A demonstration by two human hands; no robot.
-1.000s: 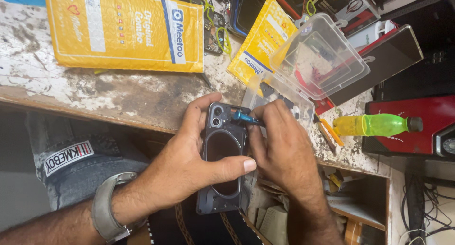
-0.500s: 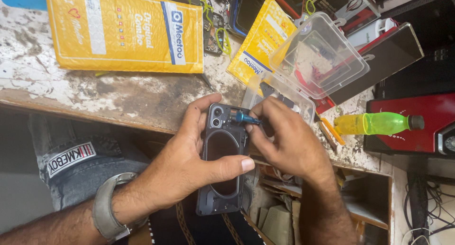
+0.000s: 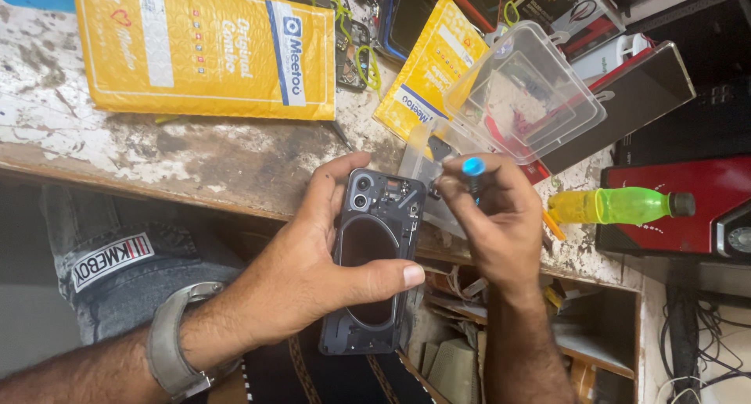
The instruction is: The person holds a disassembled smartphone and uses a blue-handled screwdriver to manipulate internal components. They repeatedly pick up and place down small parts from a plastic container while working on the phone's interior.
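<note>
My left hand [image 3: 305, 275] grips a dark phone [image 3: 375, 255] with its back cover off, thumb across the lower middle and fingers behind the left edge. The phone's twin camera lenses face up near its top left. My right hand [image 3: 493, 224] is closed around a small screwdriver with a blue cap [image 3: 472, 168], held upright just right of the phone's top edge. The tip is hidden by my fingers. Both hands hover over the front edge of a worn wooden workbench [image 3: 156, 158].
A large yellow padded envelope [image 3: 203, 48] lies at the back left, a smaller yellow one [image 3: 430, 71] beside an open clear plastic box [image 3: 532, 91]. A green-yellow bottle [image 3: 618, 206] lies against a red device [image 3: 688, 208]. Open shelves with clutter sit below the bench.
My right hand has turned the screwdriver from lying across the phone's top to standing upright, blue cap now facing up. The phone and left hand stay nearly still.
</note>
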